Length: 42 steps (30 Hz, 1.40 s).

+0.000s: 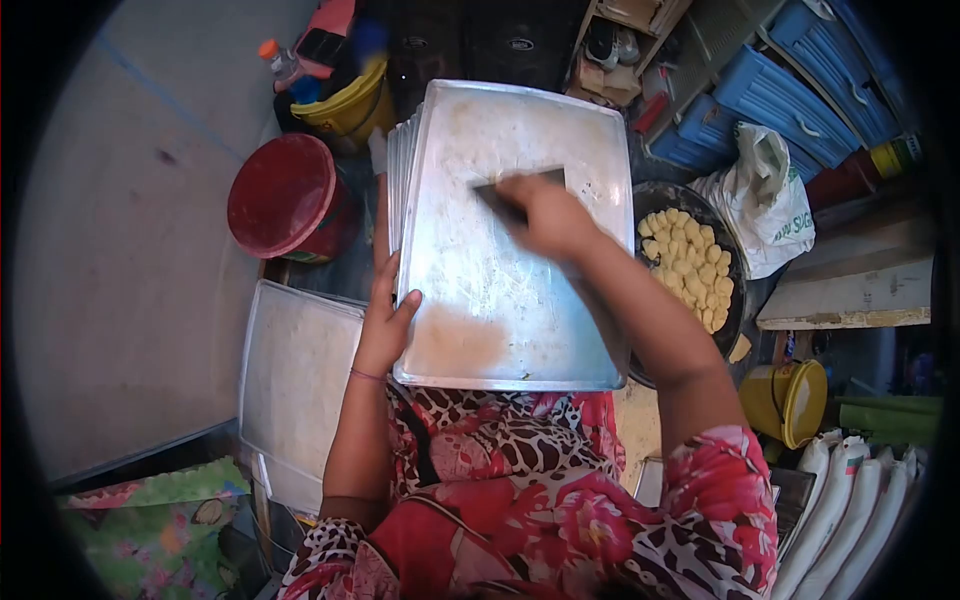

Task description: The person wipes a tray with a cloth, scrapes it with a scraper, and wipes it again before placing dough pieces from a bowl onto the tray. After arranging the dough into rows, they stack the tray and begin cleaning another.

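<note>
A metal baking tray (520, 290) lies on top of a stack of similar trays (399, 170) in front of me. My left hand (385, 322) grips its near left edge, thumb on the rim and the other fingers along the side. My right hand (550, 215) is over the upper middle of the tray, closed on a dark flat scraper (497, 203) that seems to touch the metal. Motion blurs this hand and the scraper. Brownish residue marks the tray's lower left part.
Right of the stack, a round dark pan (740, 290) holds many pale dough balls (688, 265). More trays (295, 390) lie lower left. A red bucket (285, 200) and a yellow bucket (350, 110) stand at left, a white sack (765, 205) and another yellow bucket (790, 400) at right.
</note>
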### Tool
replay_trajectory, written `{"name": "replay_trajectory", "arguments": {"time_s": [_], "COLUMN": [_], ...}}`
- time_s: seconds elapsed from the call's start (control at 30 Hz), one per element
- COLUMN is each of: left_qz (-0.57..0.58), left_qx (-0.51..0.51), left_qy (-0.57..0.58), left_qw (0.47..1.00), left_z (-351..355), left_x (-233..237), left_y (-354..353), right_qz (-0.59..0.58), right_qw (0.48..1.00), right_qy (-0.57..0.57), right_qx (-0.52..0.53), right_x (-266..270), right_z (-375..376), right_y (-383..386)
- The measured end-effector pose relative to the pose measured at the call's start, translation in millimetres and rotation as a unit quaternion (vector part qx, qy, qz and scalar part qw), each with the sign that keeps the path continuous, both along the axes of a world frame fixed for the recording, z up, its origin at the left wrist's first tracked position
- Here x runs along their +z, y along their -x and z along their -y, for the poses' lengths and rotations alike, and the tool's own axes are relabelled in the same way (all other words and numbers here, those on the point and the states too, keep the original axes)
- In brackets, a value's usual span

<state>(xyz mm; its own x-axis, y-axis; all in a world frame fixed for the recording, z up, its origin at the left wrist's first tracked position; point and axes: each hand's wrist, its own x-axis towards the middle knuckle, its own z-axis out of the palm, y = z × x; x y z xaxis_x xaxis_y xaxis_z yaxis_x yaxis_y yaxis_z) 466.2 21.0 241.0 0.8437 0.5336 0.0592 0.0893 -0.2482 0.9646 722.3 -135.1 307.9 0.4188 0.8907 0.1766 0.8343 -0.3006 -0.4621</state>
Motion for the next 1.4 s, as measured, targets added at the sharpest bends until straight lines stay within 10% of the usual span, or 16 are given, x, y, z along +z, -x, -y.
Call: {"name": "replay_trajectory", "arguments": {"time_s": [0.2, 0.5, 0.9, 1.0, 1.23, 1.4], "left_qz": [0.005, 0.033, 0.033, 0.015, -0.003, 0.023], "left_qx": [-0.012, -0.017, 0.009, 0.015, 0.016, 0.006], "left_qy": [0.026, 0.086, -0.005, 0.045, 0.034, 0.060], "left_qw": [1.000, 0.996, 0.999, 0.999, 0.999, 0.998], "left_z": [0, 5, 3, 7, 4, 3], "left_x": [10, 13, 7, 21, 1, -12], "left_y": [-1, -3, -5, -10, 0, 0], "right_qz": [0.099, 0.013, 0.048, 0.069, 0.216, 0.084], "right_qw": [0.993, 0.970, 0.999, 0.993, 0.975, 0.987], "right_qy": [-0.024, 0.172, -0.023, 0.076, 0.056, 0.123], "right_qx": [-0.066, 0.169, 0.005, -0.065, 0.003, 0.057], "right_x": [10, 31, -11, 17, 11, -12], "right_z": [-44, 172, -44, -95, 5, 66], "right_y": [-69, 179, 25, -39, 86, 136]}}
